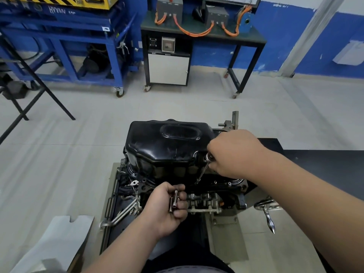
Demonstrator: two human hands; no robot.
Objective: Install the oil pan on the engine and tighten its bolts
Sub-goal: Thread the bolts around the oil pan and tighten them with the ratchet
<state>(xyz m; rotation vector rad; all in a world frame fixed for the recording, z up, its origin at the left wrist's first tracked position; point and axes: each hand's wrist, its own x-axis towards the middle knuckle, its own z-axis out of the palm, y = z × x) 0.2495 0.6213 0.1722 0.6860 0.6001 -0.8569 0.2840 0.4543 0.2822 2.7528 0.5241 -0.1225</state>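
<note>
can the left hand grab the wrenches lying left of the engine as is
Reach looks fine, nothing lies between the left hand and the wrenches, but probably not cleanly: its fingers grip metal sockets.

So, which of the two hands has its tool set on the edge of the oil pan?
The right hand: its ratchet reaches down to the flange of the oil pan. The left hand only holds loose sockets.

One black oil pan, one engine, one left hand, one right hand, one shiny wrench, two small metal sockets, one crank handle, one blue cart, one dark desk
</note>
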